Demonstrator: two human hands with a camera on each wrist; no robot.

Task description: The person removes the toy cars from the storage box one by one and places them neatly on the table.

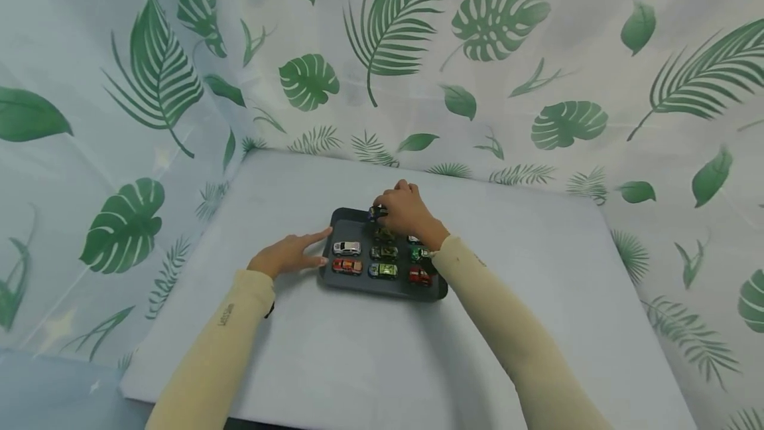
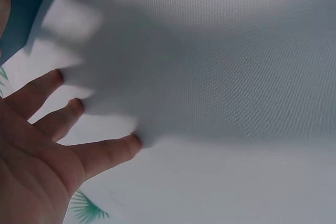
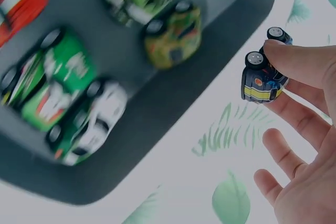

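Over the far edge of the dark tray (image 1: 382, 287), right hand (image 1: 406, 211) pinches a dark blue toy car (image 3: 262, 80) with a yellow stripe.
Thumb and fingertips grip the car by its sides, wheels out, held off the tray; whether it touches anything below is hard to tell. Left hand (image 1: 288, 254) lies flat, fingers straight, on the tabletop (image 1: 358, 363) against the tray's left edge, likely steadying it. Eight or so toy cars sit in rows on the tray. White cloth covers the tabletop; leaf-print curtain (image 1: 382, 52) behind and around.
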